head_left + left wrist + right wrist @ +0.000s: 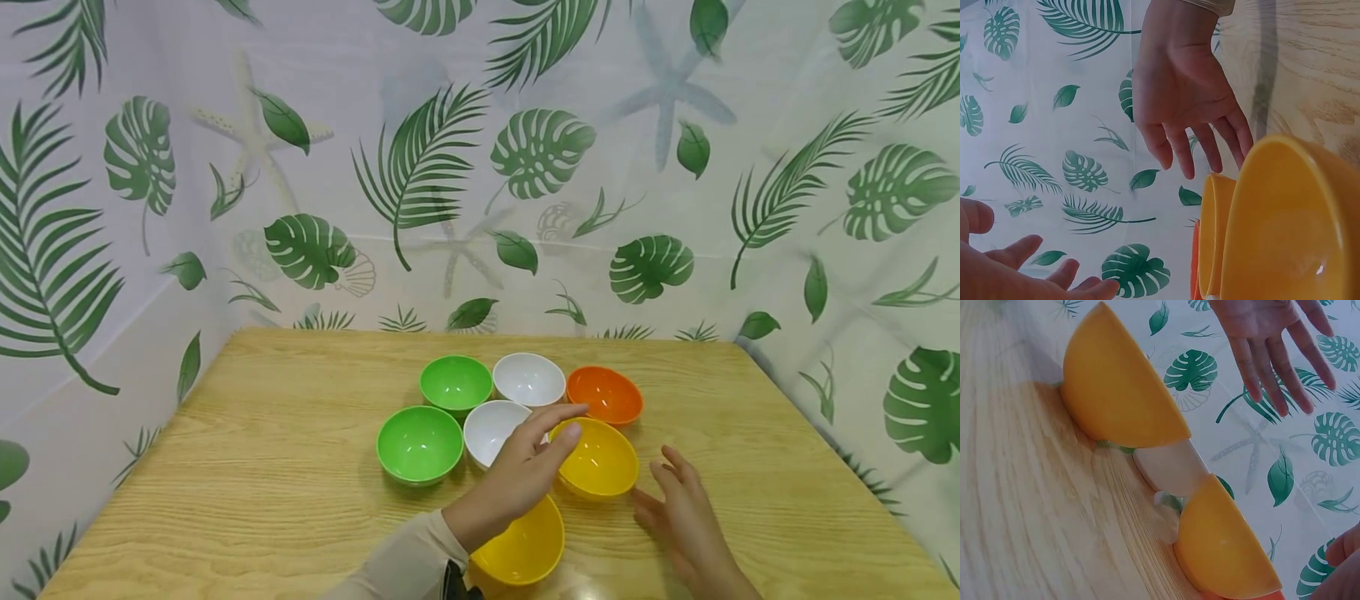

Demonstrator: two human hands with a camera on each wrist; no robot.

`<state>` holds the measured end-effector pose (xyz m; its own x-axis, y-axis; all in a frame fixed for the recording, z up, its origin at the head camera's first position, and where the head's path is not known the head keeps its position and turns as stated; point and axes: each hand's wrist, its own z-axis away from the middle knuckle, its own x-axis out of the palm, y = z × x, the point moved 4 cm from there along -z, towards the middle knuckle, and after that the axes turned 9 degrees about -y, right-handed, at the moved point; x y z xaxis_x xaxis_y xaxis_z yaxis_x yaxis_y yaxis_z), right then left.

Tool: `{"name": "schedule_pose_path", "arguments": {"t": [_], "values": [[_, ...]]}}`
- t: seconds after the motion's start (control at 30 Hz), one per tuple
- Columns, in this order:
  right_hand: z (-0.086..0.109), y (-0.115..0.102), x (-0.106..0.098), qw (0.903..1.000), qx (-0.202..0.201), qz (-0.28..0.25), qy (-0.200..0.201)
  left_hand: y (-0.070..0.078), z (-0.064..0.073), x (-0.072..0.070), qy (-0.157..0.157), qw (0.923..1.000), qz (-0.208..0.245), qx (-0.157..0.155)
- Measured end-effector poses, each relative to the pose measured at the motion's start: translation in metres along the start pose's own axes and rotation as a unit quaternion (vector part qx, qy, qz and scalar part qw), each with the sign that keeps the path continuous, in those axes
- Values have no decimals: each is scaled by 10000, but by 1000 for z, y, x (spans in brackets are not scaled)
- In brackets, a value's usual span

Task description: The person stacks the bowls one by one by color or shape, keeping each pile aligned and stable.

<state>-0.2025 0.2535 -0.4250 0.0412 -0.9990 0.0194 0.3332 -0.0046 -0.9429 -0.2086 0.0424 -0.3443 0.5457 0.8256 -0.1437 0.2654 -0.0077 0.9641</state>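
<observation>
My left hand hangs over the seam between the nearer white bowl and a yellow bowl, its fingers extended and holding nothing. To the right of that yellow bowl is my right hand, fingers loosely spread and close to the rim; contact cannot be told. A second yellow bowl stands nearer, partly covered by my left forearm. In the left wrist view, both the right hand and left hand are free of any object. The right wrist view shows the yellow bowls side-on, upright.
Two green bowls stand to the left, one behind the other. Behind are another white bowl and an orange bowl. All rest on a wooden table, with a leaf-patterned cloth hanging behind and at the sides.
</observation>
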Motion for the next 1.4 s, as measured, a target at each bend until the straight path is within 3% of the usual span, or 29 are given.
{"name": "schedule_pose_path", "arguments": {"t": [0.27,0.5,0.63,1.0,1.4], "values": [[-8,8,4,9928,207,-1088,-465,-10,-6,4,-39,9985,297,-459],[-15,21,18,9912,264,-1073,-735,-20,0,1,-47,9966,260,-785],[-15,26,21,9898,370,-1228,-628,-21,3,2,-197,9955,163,-913],[-16,30,14,9859,137,-1579,-528,-18,-4,10,-217,9947,243,-977],[-19,23,15,9922,55,-1106,-572,-20,-7,10,-164,9949,276,-956]]}}
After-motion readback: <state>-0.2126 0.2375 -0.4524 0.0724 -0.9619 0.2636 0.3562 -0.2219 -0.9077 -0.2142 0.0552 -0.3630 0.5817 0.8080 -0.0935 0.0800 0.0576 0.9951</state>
